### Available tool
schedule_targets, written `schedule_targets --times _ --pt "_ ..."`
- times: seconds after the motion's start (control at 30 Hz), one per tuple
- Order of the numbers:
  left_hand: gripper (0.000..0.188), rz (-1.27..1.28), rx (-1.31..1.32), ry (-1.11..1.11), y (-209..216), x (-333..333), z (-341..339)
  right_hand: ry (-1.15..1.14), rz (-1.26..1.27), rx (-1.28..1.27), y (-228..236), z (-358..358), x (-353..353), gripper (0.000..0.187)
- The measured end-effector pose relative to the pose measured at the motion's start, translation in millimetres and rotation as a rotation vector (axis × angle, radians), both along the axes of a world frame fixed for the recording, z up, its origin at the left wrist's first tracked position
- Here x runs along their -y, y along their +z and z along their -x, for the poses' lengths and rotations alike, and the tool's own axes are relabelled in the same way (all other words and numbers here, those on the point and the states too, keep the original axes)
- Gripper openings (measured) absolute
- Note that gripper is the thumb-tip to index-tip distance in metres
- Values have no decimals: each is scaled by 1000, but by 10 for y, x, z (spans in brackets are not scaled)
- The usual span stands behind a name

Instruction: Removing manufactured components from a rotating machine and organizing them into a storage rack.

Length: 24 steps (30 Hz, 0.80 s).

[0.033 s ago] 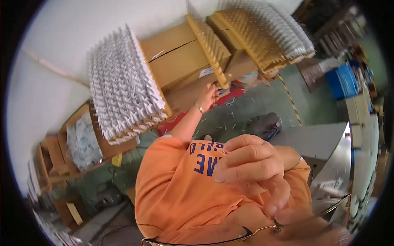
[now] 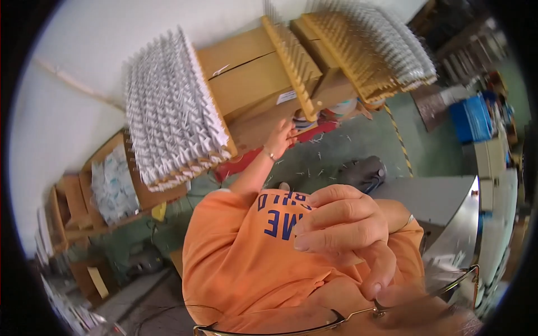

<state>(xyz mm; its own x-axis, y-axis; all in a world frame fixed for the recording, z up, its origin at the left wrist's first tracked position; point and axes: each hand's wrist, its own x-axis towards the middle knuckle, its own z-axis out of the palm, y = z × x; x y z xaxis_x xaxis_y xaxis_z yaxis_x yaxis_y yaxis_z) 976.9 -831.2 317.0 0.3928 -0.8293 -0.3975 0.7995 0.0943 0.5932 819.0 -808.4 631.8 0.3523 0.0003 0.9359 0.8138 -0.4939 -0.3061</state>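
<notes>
My left hand [image 2: 279, 138] reaches forward beside the brown cardboard surface, fingers spread and slightly bent, with nothing seen in it. Close by, up and to the right of its fingertips, is the lower end of a narrow wooden strip [image 2: 292, 73] set with a row of thin metal pins. Raised close in front of my orange shirt, my right hand [image 2: 348, 224] has loosely bent fingers, apart from the thumb. Nothing shows in it. On the left stands a wooden-edged rack [image 2: 174, 112] packed with white pieces on pins.
A second pin rack [image 2: 370, 50], partly filled with clear or whitish pieces, stands at the far right of the cardboard boxes [image 2: 246, 78]. A carton of plastic bags [image 2: 115, 187] is at left. A blue bin [image 2: 471, 117] and grey panel [image 2: 431, 196] lie right. White bits litter the green floor.
The surroundings have shifted slightly right in the view. My left hand has drawn back a little from the wooden strip's end. My right hand keeps its place and shape.
</notes>
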Motion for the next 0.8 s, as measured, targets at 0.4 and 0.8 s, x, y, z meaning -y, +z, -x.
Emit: schedule_targets --times 0.4,0.8 --pt "33 119 -270 797 389 -1433 53 477 -20 -86 -167 -410 229 52" --pt "41 69 -171 603 404 -1240 115 569 -132 -56 -203 -390 251 20"
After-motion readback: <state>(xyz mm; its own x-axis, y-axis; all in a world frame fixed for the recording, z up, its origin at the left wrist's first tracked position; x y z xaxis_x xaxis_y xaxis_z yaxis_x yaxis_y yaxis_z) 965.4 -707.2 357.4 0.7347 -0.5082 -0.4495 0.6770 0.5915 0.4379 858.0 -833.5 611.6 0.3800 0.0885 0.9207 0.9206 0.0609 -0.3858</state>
